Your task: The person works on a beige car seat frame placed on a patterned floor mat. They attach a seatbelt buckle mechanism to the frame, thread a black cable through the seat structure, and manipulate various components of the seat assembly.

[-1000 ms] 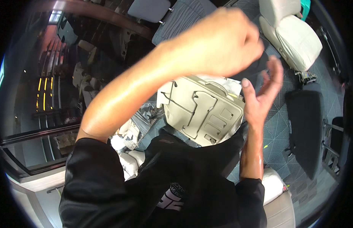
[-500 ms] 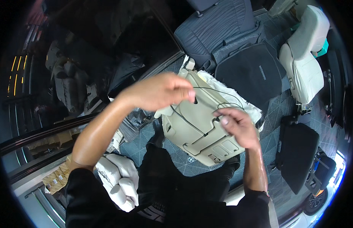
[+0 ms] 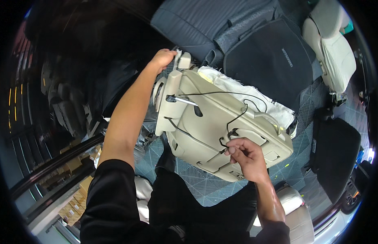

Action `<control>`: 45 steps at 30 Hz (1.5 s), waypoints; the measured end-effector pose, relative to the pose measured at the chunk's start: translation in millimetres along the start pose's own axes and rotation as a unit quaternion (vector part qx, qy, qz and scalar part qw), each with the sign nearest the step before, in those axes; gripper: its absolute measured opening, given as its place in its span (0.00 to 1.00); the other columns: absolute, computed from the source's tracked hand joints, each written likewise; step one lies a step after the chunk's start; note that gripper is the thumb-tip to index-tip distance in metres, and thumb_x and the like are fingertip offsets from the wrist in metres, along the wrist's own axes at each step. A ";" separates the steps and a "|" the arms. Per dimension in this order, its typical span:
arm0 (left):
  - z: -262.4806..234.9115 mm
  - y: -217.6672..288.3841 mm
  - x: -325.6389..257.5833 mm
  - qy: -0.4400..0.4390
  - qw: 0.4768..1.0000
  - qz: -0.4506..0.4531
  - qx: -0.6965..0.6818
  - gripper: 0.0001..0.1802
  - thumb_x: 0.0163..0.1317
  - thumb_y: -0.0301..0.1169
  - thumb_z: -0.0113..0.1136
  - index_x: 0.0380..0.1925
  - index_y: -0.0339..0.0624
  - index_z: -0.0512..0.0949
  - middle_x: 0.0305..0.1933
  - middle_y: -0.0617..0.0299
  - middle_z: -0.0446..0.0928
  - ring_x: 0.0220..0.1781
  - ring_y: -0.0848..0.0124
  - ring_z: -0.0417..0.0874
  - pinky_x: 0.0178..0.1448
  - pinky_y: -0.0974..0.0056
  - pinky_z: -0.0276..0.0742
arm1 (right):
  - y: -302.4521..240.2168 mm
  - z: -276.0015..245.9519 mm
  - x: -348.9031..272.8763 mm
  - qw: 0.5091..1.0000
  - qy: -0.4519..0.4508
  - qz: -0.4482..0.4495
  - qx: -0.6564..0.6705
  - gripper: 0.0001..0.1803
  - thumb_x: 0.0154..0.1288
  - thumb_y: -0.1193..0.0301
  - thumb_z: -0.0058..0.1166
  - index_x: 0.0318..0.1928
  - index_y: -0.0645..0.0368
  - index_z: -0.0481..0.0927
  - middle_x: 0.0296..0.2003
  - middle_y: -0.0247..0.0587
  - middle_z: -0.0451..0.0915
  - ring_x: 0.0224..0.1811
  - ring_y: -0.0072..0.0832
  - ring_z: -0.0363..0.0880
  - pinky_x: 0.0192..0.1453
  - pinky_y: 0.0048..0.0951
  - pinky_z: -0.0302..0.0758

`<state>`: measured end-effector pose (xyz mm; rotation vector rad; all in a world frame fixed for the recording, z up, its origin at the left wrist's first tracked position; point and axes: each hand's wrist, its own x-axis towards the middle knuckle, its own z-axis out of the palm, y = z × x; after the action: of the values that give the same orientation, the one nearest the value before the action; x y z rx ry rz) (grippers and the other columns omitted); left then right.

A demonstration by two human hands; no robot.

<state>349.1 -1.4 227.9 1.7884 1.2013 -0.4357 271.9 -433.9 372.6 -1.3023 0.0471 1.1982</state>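
A beige car seat back (image 3: 205, 134) lies in front of me with its moulded rear panel facing up. Thin black cord (image 3: 233, 93) runs loosely over the panel and bends down to my right hand (image 3: 248, 158). That hand pinches the cord's end between thumb and fingers, close to a slot in the panel. My left hand (image 3: 162, 60) reaches to the far left end of the seat back, its fingers closed by a pale ragged strip (image 3: 177, 60); what they grip is partly hidden. A silvery rod (image 3: 185, 100) sticks out of the beige side piece.
White padding with frayed edges (image 3: 254, 89) shows beyond the panel. Dark grey seats (image 3: 270, 61) stand behind it, and another pale seat (image 3: 331, 53) at the far right. A black panel (image 3: 335, 154) lies to the right. Patterned tiles (image 3: 189, 187) cover the floor; cardboard boxes (image 3: 73, 207) sit lower left.
My left hand has moved from above the panel to the seat back's far left end. My right hand has shifted lower and now pinches the cord. The view has moved closer.
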 end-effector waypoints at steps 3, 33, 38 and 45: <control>23.0 11.2 0.9 -0.081 0.995 -0.050 0.020 0.17 0.66 0.44 0.57 0.49 0.49 0.79 0.45 0.66 0.77 0.45 0.70 0.75 0.48 0.58 0.70 | 11.3 -26.4 -11.3 0.998 0.052 0.014 0.016 0.08 0.72 0.78 0.51 0.49 0.62 0.78 0.35 0.33 0.81 0.36 0.16 0.76 0.37 0.19 0.73; 18.4 -9.2 -18.9 -0.208 0.936 -0.030 -0.282 0.30 0.68 0.50 0.45 0.57 0.34 0.66 0.50 0.47 0.79 0.47 0.59 0.82 0.56 0.54 0.76 | -17.6 14.9 348.1 0.994 -0.027 0.075 -0.076 0.12 0.67 0.72 0.44 0.35 0.65 0.81 0.30 0.45 0.79 0.23 0.24 0.71 0.22 0.28 0.65; 42.7 -0.7 -28.2 -0.231 0.934 -0.009 -0.272 0.51 0.64 0.69 0.40 0.70 0.35 0.53 0.59 0.47 0.75 0.57 0.58 0.78 0.65 0.53 0.70 | -9.7 9.0 364.0 0.983 -0.086 0.102 0.127 0.10 0.66 0.78 0.42 0.34 0.66 0.78 0.25 0.41 0.75 0.17 0.17 0.62 0.18 0.23 0.56; 42.2 13.1 -35.2 -0.205 0.959 -0.032 -0.195 0.62 0.60 0.77 0.32 0.76 0.36 0.37 0.73 0.49 0.60 0.71 0.59 0.66 0.74 0.54 0.59 | -1.5 11.8 370.0 0.973 -0.117 0.098 0.172 0.06 0.62 0.83 0.48 0.35 0.66 0.79 0.30 0.43 0.77 0.19 0.16 0.63 0.19 0.21 0.57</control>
<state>352.0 -57.2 236.8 1.2484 0.9710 -0.5355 432.8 -188.1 147.5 -0.8632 0.2072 1.4336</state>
